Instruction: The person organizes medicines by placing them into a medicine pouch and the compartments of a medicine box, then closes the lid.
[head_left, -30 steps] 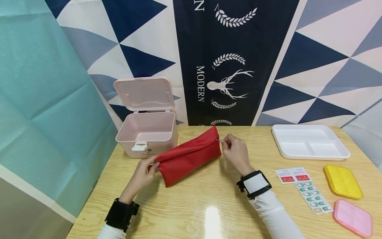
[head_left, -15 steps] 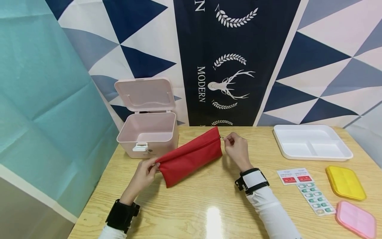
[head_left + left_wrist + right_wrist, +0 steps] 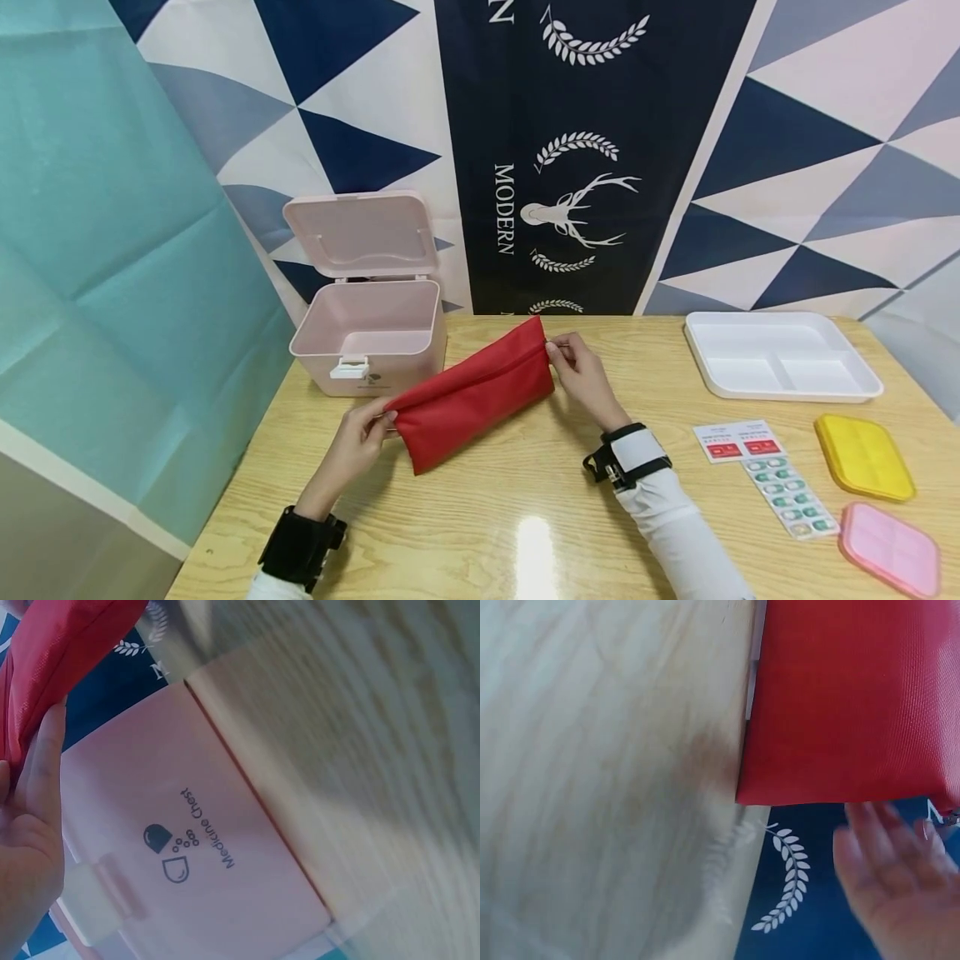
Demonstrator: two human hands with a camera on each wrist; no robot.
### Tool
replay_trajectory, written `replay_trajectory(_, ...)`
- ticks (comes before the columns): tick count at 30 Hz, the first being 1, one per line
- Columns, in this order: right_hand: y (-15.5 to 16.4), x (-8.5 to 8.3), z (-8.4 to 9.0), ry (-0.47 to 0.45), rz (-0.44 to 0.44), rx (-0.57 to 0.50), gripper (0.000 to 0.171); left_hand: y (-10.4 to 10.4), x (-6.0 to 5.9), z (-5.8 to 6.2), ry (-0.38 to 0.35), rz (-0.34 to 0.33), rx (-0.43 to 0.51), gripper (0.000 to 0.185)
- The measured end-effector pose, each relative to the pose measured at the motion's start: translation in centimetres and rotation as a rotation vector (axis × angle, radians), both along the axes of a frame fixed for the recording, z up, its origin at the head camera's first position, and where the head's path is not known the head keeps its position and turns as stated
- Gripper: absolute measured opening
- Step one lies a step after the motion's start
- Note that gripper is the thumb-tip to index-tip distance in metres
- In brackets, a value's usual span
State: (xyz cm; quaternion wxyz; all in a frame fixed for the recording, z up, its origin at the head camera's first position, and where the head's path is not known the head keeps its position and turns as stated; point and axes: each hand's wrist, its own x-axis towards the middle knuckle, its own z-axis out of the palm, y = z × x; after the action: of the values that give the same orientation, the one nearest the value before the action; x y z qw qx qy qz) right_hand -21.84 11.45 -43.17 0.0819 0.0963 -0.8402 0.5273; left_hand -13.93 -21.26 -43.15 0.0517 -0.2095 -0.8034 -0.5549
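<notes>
The red fabric pouch (image 3: 472,392) stands tilted on the wooden table, its upper end toward the backdrop; its zipper runs along the top edge and seems closed; it sits just beside the pink box.

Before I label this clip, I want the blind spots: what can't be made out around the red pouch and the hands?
- Zipper pull: head view, hidden under the right hand at the red pouch end.
- Right fingers: right wrist view, blurred, grip unclear.
- Left hand: left wrist view, cut off by the edge.
- Medicine chest floor: head view, front wall hides part.
</notes>
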Motion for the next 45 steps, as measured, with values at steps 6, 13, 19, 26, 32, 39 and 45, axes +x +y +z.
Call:
replay_trajectory(6, 0.4, 0.3, -0.6, -0.111, 0.199, -0.007, 0.038, 0.1, 0.2, 0.1, -0.161, -0.002, -0.018, 0.032)
replay_trajectory(13, 0.9, 0.1, -1.8, -0.184, 0.322, 0.039, 0.051, 0.2, -0.1, -0.6, -0.276, -0.022, -0.14, 0.037)
replay_trajectory(19, 1.1, -0.1, -2.4, -0.183, 0.367, 0.141, 0.056, 0.7, -0.3, -1.3, -0.303, -0.074, -0.2, 0.035)
replay_trajectory(26, 0.6, 0.0, -2.3, -0.103, 0.316, 0.249, 0.034, 1.3, -0.2, -1.6, -0.206, -0.034, -0.299, 0.03)
replay_trajectory(32, 0.2, 0.5, -1.9, -0.106, 0.289, 0.267, 0.026, 1.4, -0.1, -1.3, -0.125, 0.057, -0.332, 0.032)
replay_trajectory(39, -0.5, 0.9, -0.5, -0.006, 0.29, 0.208, 0.034, 0.5, 0.2, 0.0, -0.059, 0.173, -0.232, 0.021)
replay_trajectory(45, -2.2, 1.6, 1.2, 0.037, 0.326, 0.135, 0.041, -0.7, 0.3, 1.8, 0.065, 0.379, -0.095, 0.007)
